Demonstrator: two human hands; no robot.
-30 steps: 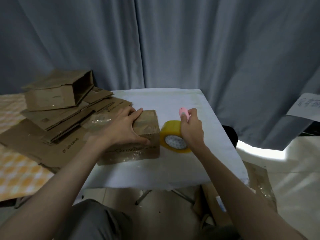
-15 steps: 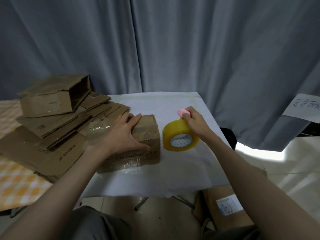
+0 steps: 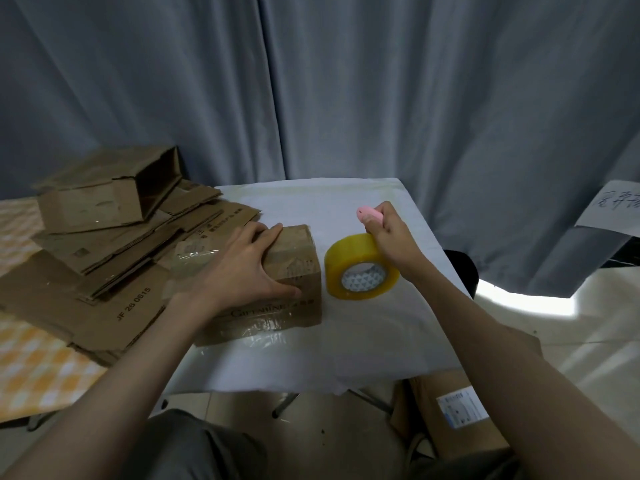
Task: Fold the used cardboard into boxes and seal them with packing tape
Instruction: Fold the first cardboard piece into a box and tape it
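From the head camera: one folded box (image 3: 294,268) on the white table (image 3: 346,209), long axis left-right, under the spread left hand (image 3: 242,268). One tape roll (image 3: 360,268) stands on edge just right. The right hand (image 3: 391,237) grips a pink cutter (image 3: 369,214). One cardboard stack (image 3: 104,237) lies left.

Under my left hand (image 3: 239,271) the box (image 3: 294,271) read something like "GIFFARINE", partly blurred. The flattened cardboard (image 3: 114,317) beside it bore "JF 28 0615". The hanging paper's (image 3: 613,206) handwriting was unreadable.
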